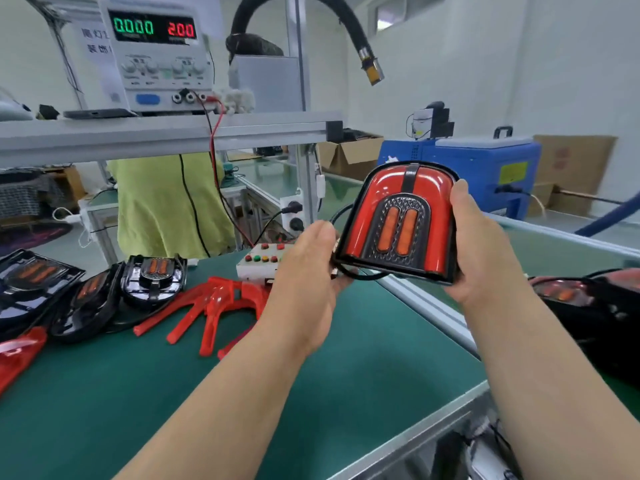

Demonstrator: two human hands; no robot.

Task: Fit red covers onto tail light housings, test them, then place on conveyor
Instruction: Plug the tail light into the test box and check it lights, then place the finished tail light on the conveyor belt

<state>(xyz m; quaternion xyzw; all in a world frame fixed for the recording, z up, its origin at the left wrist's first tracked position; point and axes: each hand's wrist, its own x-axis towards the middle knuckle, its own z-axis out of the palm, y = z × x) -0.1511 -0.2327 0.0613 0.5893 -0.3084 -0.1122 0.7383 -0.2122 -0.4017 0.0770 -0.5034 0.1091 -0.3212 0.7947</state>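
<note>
Green worktop [104,393] in a white-walled workshop, under a shelf with a power supply [156,57] reading 0000 in green and 2.00 in red. Held up over the worktop's far right edge: a tail light [398,223], with its red cover [431,192] fitted and two orange strips in the middle. Grasped at the lower left rim by the left grip [304,271], and along the right side by the right grip [481,251], thumb laid on the edge. Left on the worktop, bare black housings [156,278] in a row, spare covers [214,303] just beside them, a white button box [259,261] behind. Beyond the metal rail, the green conveyor [571,247], with a second light [571,292] at the right edge of view.
</note>
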